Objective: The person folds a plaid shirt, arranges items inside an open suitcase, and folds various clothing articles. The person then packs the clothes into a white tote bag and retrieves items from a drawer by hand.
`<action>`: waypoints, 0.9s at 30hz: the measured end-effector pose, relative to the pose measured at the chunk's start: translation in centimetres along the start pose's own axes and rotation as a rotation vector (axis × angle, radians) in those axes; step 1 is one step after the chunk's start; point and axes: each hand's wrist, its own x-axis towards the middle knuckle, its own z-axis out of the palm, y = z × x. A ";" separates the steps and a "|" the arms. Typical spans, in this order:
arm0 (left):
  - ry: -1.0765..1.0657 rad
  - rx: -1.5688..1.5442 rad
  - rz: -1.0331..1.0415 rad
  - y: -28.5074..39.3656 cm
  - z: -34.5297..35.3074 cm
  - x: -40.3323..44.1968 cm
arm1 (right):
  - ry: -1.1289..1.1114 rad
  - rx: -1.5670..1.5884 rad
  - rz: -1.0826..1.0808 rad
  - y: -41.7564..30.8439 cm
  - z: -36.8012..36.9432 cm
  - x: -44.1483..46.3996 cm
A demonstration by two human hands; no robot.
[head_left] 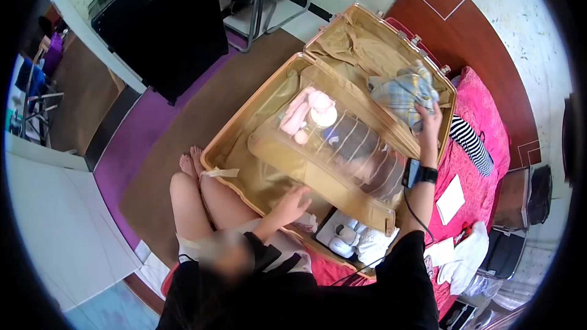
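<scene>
An open gold-lined suitcase [244,174] lies in front of me. My right hand [430,119] has its fingers wrapped on a crumpled plaid cloth [403,95] in the far half of the case. Over the near half, my left hand [293,206] hangs by the inner edge with its fingers apart, holding nothing. A clear-topped divider [306,165] crosses the case; pink items [296,116] and a striped mesh piece [354,146] show at it. White rolled items [348,238] sit in the near corner.
A pink bedspread [483,104] is beneath and right of the case, with a black-and-white striped cloth [471,145], a white sheet [450,200] and white clothing [468,260]. A cable [411,208] runs from my right wrist. A black panel [159,30] stands at the upper left.
</scene>
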 end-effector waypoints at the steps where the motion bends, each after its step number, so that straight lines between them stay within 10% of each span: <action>1: 0.033 -0.115 -0.013 1.2 -1.6 -0.4 | -0.027 -0.018 -0.036 -3.9 1.2 -1.8; 10: 0.020 -1.524 -0.105 5.5 -13.8 -5.6 | -0.400 0.406 0.119 -12.5 5.1 -17.0; 16: 0.531 -0.857 -0.080 0.9 -18.9 -20.0 | -0.555 0.386 0.372 -8.5 15.4 -28.0; 19: 0.454 -0.966 0.051 1.8 -20.3 -28.8 | -0.845 0.138 0.368 -6.0 18.8 -32.3; 24: 0.653 -1.103 -0.671 -1.2 -18.0 -35.1 | -1.467 -0.445 0.301 -6.3 20.2 -37.2; 27: 0.884 -0.733 -0.469 -2.2 -16.2 -35.6 | -1.403 -0.521 0.129 -6.0 20.0 -38.3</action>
